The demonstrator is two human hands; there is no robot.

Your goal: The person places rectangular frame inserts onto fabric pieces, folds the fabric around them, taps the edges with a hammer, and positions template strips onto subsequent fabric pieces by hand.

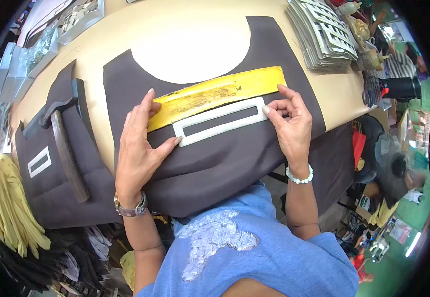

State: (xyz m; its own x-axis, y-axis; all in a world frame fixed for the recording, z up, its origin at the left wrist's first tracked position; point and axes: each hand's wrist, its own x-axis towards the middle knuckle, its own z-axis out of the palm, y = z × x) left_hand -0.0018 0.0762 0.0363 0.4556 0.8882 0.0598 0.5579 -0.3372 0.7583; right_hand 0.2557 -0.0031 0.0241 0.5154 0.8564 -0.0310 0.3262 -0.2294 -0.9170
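Dark fabric with a curved cut-out lies over the table and hangs past its near edge. On it rests a yellow strip with dark smudges, tilted up to the right. Just below the strip is a white rectangular frame with a long slot. My left hand has its fingers apart, fingertips at the strip's left end and thumb at the frame's left corner. My right hand touches the strip's right end with the index fingertip, while its thumb rests at the frame's right end.
To the left, a hammer lies on another dark piece bearing a small white frame. Stacked white frames stand at the back right, near scissors. Trays line the back left. Yellow cloth hangs at left.
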